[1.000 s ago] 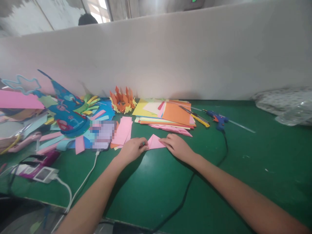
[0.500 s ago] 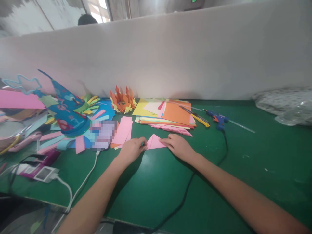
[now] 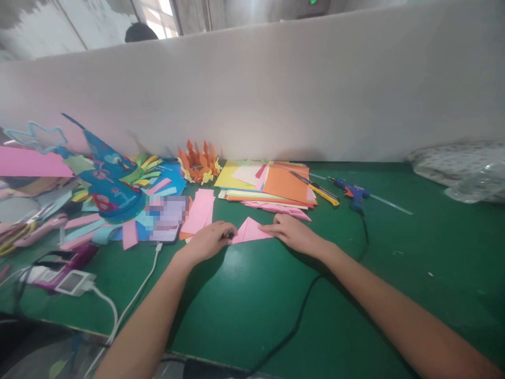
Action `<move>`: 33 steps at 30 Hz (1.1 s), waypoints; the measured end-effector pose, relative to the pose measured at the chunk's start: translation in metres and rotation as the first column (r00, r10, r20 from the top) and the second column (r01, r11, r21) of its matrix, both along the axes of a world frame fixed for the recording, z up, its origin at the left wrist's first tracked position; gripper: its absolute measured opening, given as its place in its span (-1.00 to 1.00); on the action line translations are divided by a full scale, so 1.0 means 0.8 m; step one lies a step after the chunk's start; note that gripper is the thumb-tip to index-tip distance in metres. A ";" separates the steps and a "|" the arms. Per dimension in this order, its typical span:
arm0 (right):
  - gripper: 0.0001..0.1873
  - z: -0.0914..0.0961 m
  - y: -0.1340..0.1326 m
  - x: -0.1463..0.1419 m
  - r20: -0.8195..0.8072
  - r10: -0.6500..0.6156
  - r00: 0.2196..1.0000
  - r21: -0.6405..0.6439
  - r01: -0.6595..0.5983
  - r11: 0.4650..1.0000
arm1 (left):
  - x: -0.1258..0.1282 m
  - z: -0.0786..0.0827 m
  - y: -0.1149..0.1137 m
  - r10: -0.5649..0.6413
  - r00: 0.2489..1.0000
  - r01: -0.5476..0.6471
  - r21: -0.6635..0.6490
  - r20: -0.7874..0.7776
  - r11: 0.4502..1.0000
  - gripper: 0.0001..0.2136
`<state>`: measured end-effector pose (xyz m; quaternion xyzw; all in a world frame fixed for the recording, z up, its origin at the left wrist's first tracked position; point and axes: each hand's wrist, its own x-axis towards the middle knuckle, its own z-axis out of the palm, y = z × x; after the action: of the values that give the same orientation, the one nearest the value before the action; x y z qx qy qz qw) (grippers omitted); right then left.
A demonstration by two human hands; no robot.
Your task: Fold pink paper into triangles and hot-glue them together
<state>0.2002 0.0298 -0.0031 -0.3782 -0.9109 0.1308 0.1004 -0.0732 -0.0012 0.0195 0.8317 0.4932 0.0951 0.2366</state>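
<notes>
A folded pink paper triangle point(image 3: 252, 231) lies on the green table, its peak pointing away from me and a crease running down from it. My left hand point(image 3: 211, 242) pinches its left corner between thumb and curled fingers. At the right corner, my right hand point(image 3: 295, 234) holds the paper down with its fingertips, the other fingers tucked in. Just behind is a small pile of folded pink pieces point(image 3: 278, 209). Flat pink paper strips point(image 3: 199, 210) rest beyond my left hand.
Coloured paper sheets point(image 3: 288, 184) are stacked at the back with a yellow utility knife point(image 3: 323, 195) on them. A blue glue gun point(image 3: 355, 195) trails its black cable point(image 3: 300, 316) across the table. Leftward are a paper crown point(image 3: 199, 163), a blue cone hat point(image 3: 114, 189) and a phone point(image 3: 168, 218).
My hands have moved slightly apart, the left one going left. More of the triangle's lower left corner shows. Both still hold the pink paper.
</notes>
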 end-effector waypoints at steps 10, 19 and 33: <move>-0.65 0.006 0.010 0.018 -0.090 0.071 0.993 -0.142 -0.083 0.986 | 0.010 0.001 -0.004 -0.242 0.966 0.233 0.105 0.088 0.967 -0.65; -0.87 -0.008 -0.016 -0.021 -0.209 -0.251 0.945 -0.044 0.247 0.968 | 0.048 -0.017 0.003 0.009 1.000 -0.006 0.231 -0.011 0.973 -0.92; -0.76 -0.011 -0.022 -0.038 -0.182 -0.340 0.923 -0.004 0.345 0.938 | 0.066 -0.034 0.004 0.102 0.990 -0.071 0.291 -0.093 0.954 -0.70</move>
<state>0.1697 0.0118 -0.0122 -0.5168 -0.8197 0.1320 0.2087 -0.0207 0.0024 -0.0079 0.8388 0.5219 0.1313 0.0826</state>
